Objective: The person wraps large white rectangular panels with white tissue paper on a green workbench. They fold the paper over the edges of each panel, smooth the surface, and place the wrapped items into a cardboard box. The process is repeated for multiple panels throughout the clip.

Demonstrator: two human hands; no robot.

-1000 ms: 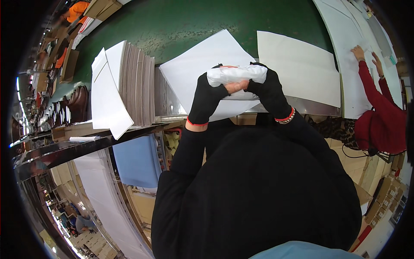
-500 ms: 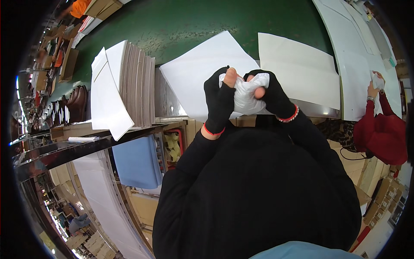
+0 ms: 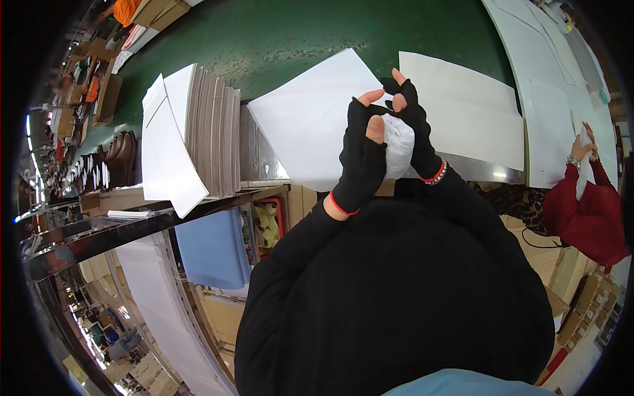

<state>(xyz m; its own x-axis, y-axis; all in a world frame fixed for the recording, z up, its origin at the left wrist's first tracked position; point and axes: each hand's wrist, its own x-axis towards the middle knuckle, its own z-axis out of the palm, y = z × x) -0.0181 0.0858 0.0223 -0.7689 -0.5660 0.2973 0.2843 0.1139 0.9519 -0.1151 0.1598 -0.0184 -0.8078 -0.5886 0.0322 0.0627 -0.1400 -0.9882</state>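
A rounded wad of crumpled white paper [image 3: 400,150] is pressed between my two hands, above the table's near edge. My left hand [image 3: 363,146], in a black fingerless glove, cups its left side, with the thumb up against it. My right hand [image 3: 416,125], gloved the same way, closes round its right side. The fingertips of both hands nearly meet at the far end. The palms and part of the wad are hidden. Behind and left of the hands, large white sheets [image 3: 307,115] lie askew on the table.
An off-white sheet [image 3: 462,109] lies to the right. On the left stands a thick stack of sheets [image 3: 214,132], with loose white pieces [image 3: 168,148] against it. Brown shoes [image 3: 121,155] line the far left. A co-worker in red [image 3: 581,204] handles white paper at the right-hand table [image 3: 538,112].
My hands have turned from gripping the wad with the thumbs on top to pressing it between the palms, fingers pointing away. The wad looks rounder. The co-worker's hands have shifted slightly.
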